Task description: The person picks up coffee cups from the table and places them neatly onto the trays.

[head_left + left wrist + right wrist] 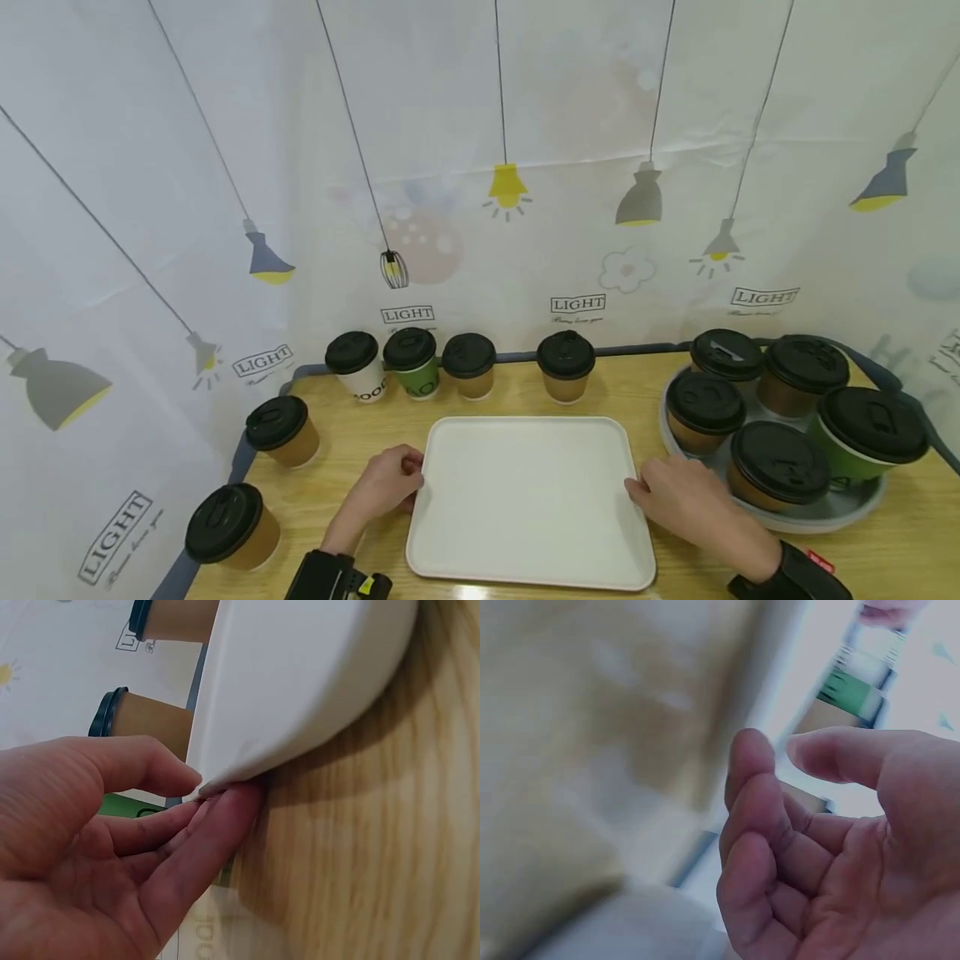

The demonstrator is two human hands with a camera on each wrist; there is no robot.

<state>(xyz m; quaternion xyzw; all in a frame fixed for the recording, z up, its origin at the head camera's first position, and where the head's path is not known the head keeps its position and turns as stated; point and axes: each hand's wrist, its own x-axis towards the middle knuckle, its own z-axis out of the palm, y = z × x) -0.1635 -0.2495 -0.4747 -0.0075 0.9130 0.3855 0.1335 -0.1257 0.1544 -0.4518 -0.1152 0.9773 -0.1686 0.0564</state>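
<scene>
A white rectangular tray lies at the front middle of the wooden table. My left hand pinches its left edge; in the left wrist view, the thumb rests on top of the rim and the fingers curl beneath it. At the right edge, my right hand has its thumb and curled fingers around the rim. The right wrist view shows these fingers against the blurred tray side. Beside this hand, a round grey tray holds several black-lidded paper cups.
Behind the white tray stand a white cup, a green cup and two brown cups. Two more brown cups stand at the left edge. A printed cloth backdrop rises behind the table.
</scene>
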